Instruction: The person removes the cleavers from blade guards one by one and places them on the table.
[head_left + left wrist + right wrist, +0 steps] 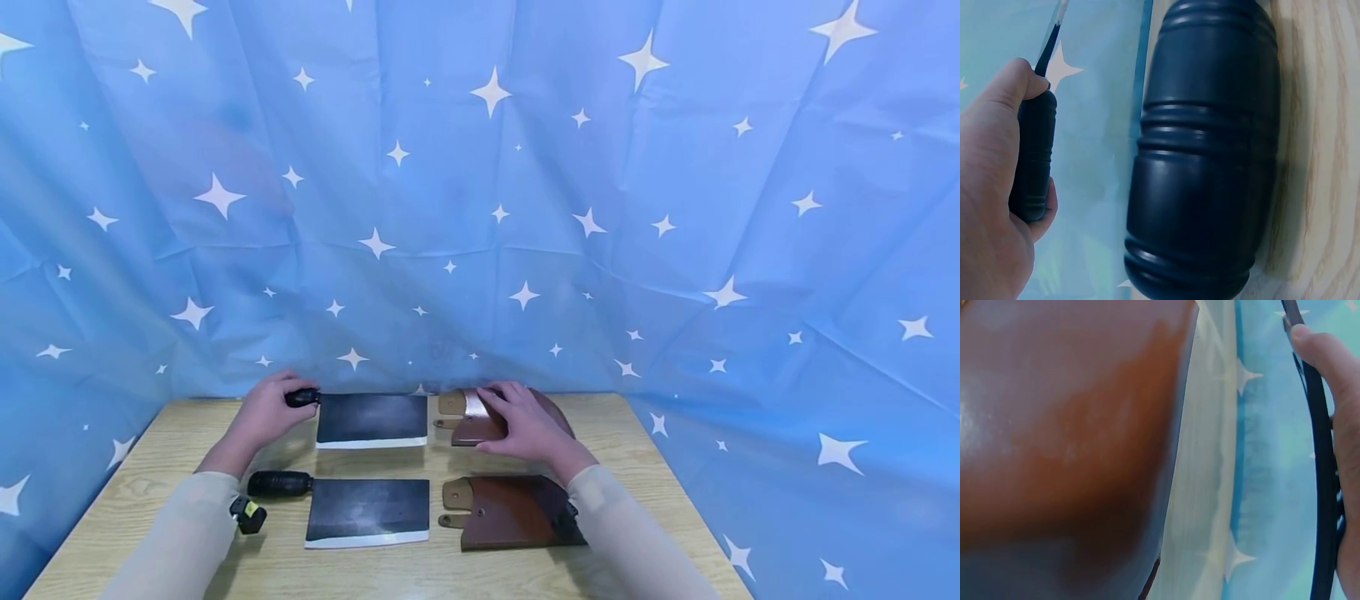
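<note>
My left hand (264, 418) grips the black ridged handle (1036, 156) of the farther cleaver (371, 418), thumb near the blade end. That dark blade, with a bright lower edge, points right. A narrow gap separates it from the farther brown leather sheath (463, 432), which my right hand (531, 427) holds from its right side. In the right wrist view this sheath (1321, 469) appears edge-on, the thumb on its face; the other fingers are mostly hidden behind it. Tan straps with snaps stick out at its left end.
Nearer to me, a second cleaver (367, 510) lies on the wooden table (360, 575), handle left. To its right is a second brown sheath (506, 510), partly covered by my right forearm. A blue star-patterned curtain (480, 183) hangs behind the table's far edge.
</note>
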